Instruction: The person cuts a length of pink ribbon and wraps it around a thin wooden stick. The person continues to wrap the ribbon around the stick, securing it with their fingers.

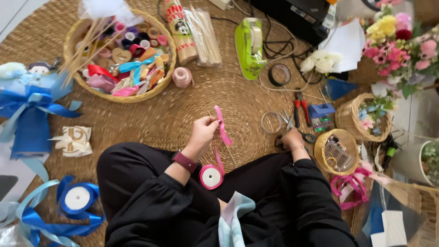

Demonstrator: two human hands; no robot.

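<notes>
A glossy pink satin ribbon (222, 126) stands upright, curling, pinched at mid-length; its tail trails down to a round pink ribbon spool (211, 176) with a white core, lying tilted on a black-clothed lap. Black-handled scissors (307, 137) lie on the woven mat.

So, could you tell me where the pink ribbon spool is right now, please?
In the head view, the pink ribbon spool rests on the person's lap at lower centre, just below the left hand, which pinches its ribbon's loose end.
</notes>
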